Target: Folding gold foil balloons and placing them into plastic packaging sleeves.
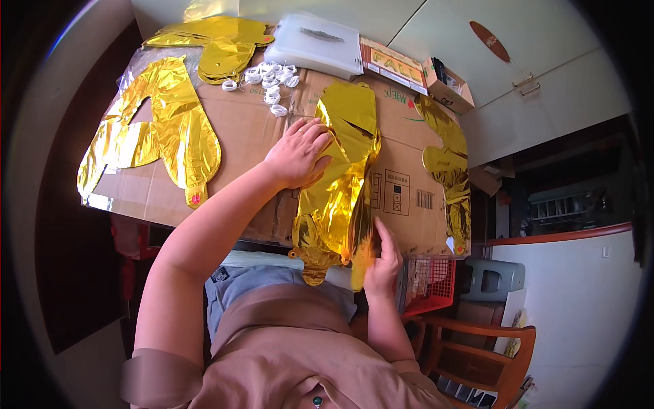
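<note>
A flat gold foil balloon (pixel 340 163) lies lengthwise on the cardboard-covered table (pixel 252 129), partly folded along its right side. My left hand (pixel 298 153) presses flat on its left edge, fingers spread. My right hand (pixel 383 262) grips the lower right edge of the same balloon near the table's front edge and holds the foil folded upward. The balloon's tail hangs over the table's front edge.
Another gold foil balloon (pixel 160 129) lies at the left, several more (pixel 218 41) at the back, one (pixel 449 163) along the right edge. White ribbon coils (pixel 269 78), a clear plastic packet stack (pixel 317 44), small boxes (pixel 446 85). Red basket (pixel 429 279) and wooden chair (pixel 477 354) at lower right.
</note>
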Available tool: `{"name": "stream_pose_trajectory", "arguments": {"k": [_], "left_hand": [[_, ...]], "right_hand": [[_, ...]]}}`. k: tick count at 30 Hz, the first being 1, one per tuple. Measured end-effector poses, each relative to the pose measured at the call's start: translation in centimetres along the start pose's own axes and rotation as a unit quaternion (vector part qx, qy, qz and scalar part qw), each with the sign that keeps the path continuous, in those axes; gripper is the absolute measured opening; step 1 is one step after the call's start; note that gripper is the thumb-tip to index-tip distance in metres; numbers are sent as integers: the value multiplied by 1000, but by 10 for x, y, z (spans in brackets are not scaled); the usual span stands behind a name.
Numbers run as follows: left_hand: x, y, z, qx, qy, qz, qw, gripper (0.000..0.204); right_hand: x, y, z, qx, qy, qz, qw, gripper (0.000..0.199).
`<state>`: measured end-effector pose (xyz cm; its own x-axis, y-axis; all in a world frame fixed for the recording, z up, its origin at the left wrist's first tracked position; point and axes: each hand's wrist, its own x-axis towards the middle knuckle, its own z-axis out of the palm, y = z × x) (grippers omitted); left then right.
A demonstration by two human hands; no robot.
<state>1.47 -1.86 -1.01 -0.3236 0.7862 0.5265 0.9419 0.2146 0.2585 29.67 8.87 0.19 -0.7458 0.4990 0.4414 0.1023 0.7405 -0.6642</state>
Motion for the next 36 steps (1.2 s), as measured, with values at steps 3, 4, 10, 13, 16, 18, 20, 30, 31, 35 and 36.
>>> {"name": "stream_pose_trajectory", "arguments": {"k": [3, 4, 10, 13, 16, 18, 20, 30, 31, 35, 36], "left_hand": [[0, 0, -1, -2, -6, -3, 1000, 46], [0, 0, -1, -3, -8, -2, 1000, 48], [-1, 1, -1, 3, -12, -5, 1000, 63], [-2, 3, -4, -1, -16, -11, 1000, 64], [0, 5, -7, -10, -20, -10, 1000, 64], [1, 4, -7, -13, -23, -8, 1000, 64], [1, 4, -7, -12, -25, -9, 1000, 64], [3, 6, -9, 2, -37, -11, 999, 67], [3, 6, -9, 1, -36, -10, 999, 67], [1, 6, -11, -5, -30, -10, 999, 66], [2, 6, -10, -3, -31, -9, 999, 65]], "right_hand": [[-6, 10, 8, 86, 50, 115, 988, 31], [-8, 12, 6, 104, 38, 125, 986, 32], [-11, 1, 3, 35, -21, 32, 999, 40], [9, -7, 0, -66, -78, -122, 987, 49], [15, -9, -3, -144, -178, -193, 954, 55], [18, -15, -7, -130, -225, -197, 946, 59], [25, -19, -14, -81, -235, -201, 947, 62], [30, 9, -16, -243, -268, -182, 914, 71], [28, 9, -16, -241, -277, -186, 911, 73], [21, 2, -25, -232, -292, -213, 903, 78], [14, -1, -22, -225, -308, -213, 900, 79]]}}
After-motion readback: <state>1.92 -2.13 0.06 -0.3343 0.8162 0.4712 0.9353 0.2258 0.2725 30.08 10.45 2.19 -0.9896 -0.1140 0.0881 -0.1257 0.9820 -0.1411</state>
